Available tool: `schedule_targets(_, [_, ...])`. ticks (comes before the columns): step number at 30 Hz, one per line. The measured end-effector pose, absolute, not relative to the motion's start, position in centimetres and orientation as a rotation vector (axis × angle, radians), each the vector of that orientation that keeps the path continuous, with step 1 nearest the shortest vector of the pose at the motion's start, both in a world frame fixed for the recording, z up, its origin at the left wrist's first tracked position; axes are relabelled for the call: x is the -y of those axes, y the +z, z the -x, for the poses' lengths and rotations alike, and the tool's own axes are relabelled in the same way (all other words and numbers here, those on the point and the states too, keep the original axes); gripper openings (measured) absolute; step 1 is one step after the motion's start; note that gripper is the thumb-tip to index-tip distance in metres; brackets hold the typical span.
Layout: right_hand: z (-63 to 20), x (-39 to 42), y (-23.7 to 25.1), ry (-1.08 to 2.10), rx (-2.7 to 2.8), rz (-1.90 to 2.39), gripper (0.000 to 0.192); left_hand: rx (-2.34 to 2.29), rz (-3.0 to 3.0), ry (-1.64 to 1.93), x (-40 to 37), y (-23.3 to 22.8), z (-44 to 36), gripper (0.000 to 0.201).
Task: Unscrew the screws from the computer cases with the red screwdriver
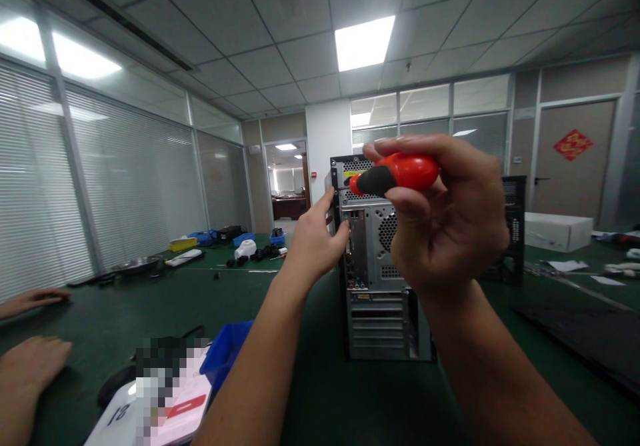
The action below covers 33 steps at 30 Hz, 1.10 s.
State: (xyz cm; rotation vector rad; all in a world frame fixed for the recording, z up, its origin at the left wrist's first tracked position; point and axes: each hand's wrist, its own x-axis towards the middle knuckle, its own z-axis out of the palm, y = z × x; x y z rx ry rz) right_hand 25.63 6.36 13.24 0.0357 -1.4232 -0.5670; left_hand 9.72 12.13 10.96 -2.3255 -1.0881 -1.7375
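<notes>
An upright computer case [383, 326] stands on the green table, its metal back panel facing me. My right hand [450, 213] is closed around the red and black handle of a screwdriver [407, 171], held level at the upper part of the panel. The handle points left, and its slim shaft reaches the upper left edge of the case. There my left hand [317, 236] grips the edge, thumb against the back panel and fingers along the side. The index fingertip is close to the screwdriver's tip. Whether the tip sits on a screw, I cannot tell.
A blue bin [227, 349] and a pink-and-white sheet [185, 406] lie left of my forearm. Another person's hand [37, 363] rests at the far left. A dark panel [515, 233] stands behind the case; a white box [557, 231] sits farther right.
</notes>
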Motion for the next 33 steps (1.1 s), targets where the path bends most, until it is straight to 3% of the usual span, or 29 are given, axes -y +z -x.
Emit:
schedule_targets(20, [-25.8,-7.5,13.3,-0.565,1.408,-0.097,0.039,1.077,2.336,-1.718,-12.0,11.1,-9.7,0.055])
schedule_targets(33, [-25.2,-5.5,14.0,-0.482,1.496,-0.178,0.039,0.918,2.094,-1.600,-10.8,11.5,-10.3,0.036])
